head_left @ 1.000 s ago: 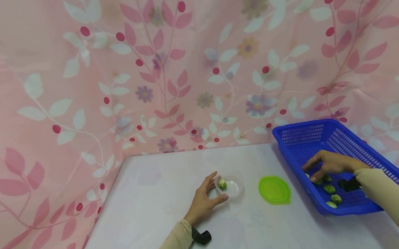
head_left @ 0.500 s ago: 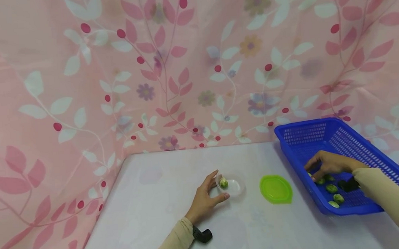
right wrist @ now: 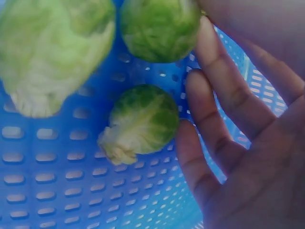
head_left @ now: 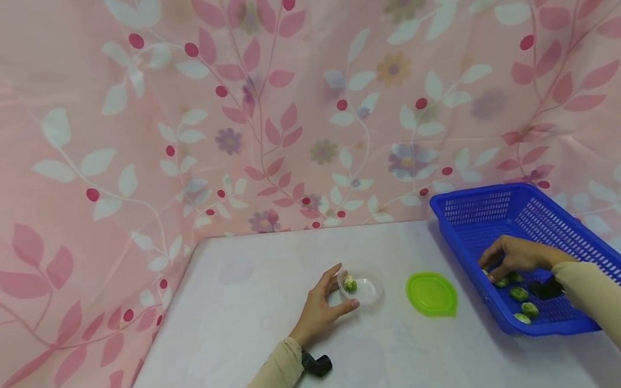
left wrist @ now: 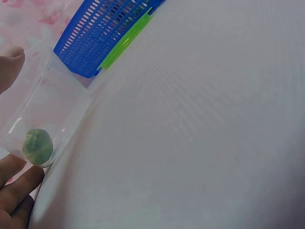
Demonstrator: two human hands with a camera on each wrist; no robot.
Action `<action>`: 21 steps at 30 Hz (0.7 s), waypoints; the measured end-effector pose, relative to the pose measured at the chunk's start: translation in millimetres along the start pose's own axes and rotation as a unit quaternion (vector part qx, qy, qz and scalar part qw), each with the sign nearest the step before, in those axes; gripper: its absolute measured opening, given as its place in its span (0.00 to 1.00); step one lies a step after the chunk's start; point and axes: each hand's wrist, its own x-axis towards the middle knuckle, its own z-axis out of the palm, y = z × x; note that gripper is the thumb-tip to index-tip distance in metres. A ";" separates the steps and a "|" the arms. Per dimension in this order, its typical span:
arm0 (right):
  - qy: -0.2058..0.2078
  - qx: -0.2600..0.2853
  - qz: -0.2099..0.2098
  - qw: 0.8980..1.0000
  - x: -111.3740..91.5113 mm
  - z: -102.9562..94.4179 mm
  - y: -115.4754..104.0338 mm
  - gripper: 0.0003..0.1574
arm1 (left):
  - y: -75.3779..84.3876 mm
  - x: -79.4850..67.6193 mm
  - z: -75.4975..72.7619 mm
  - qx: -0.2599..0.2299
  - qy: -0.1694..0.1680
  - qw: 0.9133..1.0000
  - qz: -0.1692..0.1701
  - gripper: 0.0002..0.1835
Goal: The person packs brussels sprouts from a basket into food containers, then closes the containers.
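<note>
On the white table [head_left: 206, 319], head view: the left hand [head_left: 317, 311] cups the clear tub [head_left: 368, 290], one sprout [head_left: 350, 284] inside; a strip of tabletop parts tub from green lid [head_left: 432, 294].
Blue basket [head_left: 559, 326]: its side wall stands just beside the right hand [head_left: 519, 255], which reaches in among more sprouts [head_left: 519, 293].
Backdrop [head_left: 285, 130]: pink floral cloth behind the table's far edge.
Left wrist, tub: fingertips touch it low down – hand cut off by the frame.
Right wrist, basket floor: slotted, three sprouts near the fingers – thumb tip hidden, so whether the hand grasps one I cannot tell.
</note>
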 end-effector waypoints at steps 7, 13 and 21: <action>0.001 0.007 -0.013 1.000 -1.3 1.5 -1.1 0.19 | -1.5 0.0 0.6 0.002 0.000 1.000 -0.001 0.50; 0.026 0.017 -0.017 0.999 -1.8 0.5 3.4 0.19 | -2.5 -0.1 0.5 0.000 0.001 1.000 -0.001 0.50; 0.090 -0.027 -0.023 0.995 -2.7 -1.9 -0.1 0.19 | -0.4 -1.6 0.7 -0.002 0.001 1.000 -0.008 0.51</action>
